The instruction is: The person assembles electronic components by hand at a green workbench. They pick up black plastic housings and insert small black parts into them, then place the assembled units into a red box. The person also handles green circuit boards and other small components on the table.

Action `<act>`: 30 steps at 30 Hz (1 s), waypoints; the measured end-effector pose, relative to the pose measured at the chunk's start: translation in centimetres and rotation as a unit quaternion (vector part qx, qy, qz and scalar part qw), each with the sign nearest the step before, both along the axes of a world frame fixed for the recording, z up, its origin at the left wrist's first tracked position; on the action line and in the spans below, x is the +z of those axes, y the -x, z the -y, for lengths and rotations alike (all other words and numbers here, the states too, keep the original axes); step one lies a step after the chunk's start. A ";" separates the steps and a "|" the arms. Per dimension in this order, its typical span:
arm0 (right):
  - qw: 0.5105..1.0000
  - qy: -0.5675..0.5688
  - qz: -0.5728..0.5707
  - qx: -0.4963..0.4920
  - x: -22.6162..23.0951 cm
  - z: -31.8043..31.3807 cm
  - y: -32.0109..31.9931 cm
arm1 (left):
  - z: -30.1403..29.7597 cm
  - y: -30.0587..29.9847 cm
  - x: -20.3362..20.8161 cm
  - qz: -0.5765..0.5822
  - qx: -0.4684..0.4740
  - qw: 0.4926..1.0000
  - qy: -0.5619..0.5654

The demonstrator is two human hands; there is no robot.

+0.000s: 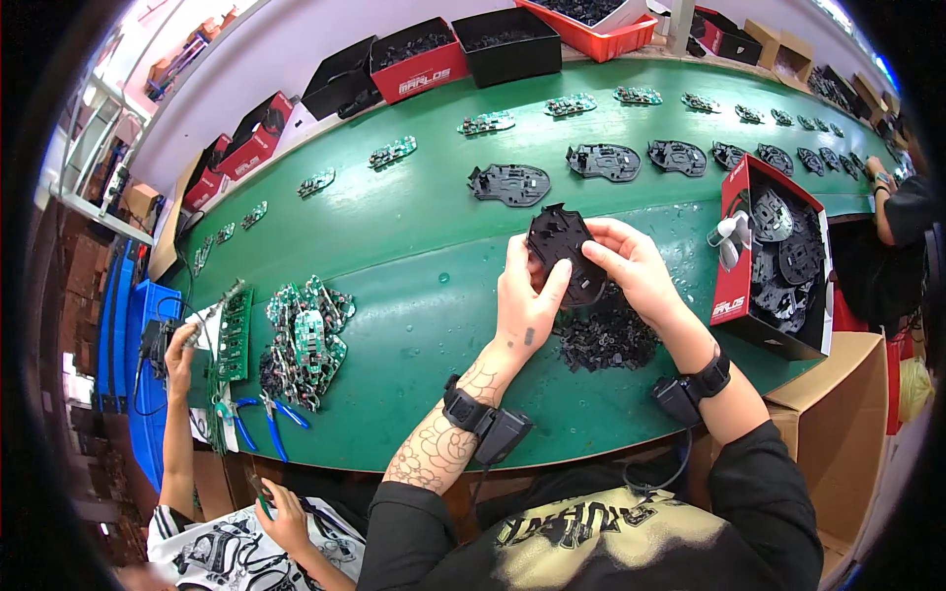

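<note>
Between my two hands is a black plastic computer-mouse base, tilted up above the green table. My left hand grips its left and lower edge, with the thumb across its face. My right hand is closed on the right edge, thumb laid on the inner side. Whether a small part sits under either thumb is hidden. Just below the base lies a heap of small black plastic parts. Beyond my hands, a row of similar mouse bases runs off to the right.
Behind those bases stretches a row of green circuit boards. To my right stands a red-and-black box of mouse bases; a cardboard box is below. At left are a board pile, blue-handled pliers and a co-worker's hands.
</note>
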State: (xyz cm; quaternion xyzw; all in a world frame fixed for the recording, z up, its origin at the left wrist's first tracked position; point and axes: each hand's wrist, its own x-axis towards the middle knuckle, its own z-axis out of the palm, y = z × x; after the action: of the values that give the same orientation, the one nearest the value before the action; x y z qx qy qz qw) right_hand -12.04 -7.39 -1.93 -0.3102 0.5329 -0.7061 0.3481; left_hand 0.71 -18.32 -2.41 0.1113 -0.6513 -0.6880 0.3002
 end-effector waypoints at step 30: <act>0.819 0.486 -0.002 0.305 20.1 -9.9 -7.6 | 20.6 -4.0 -3.3 0.338 0.505 0.747 0.269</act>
State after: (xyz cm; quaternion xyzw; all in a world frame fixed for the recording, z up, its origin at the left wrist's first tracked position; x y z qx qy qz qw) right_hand -4.42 2.51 18.15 -0.5874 -0.0006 -0.7303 0.3488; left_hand 4.67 -38.92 -5.68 0.5637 -0.7172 -0.1493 0.3815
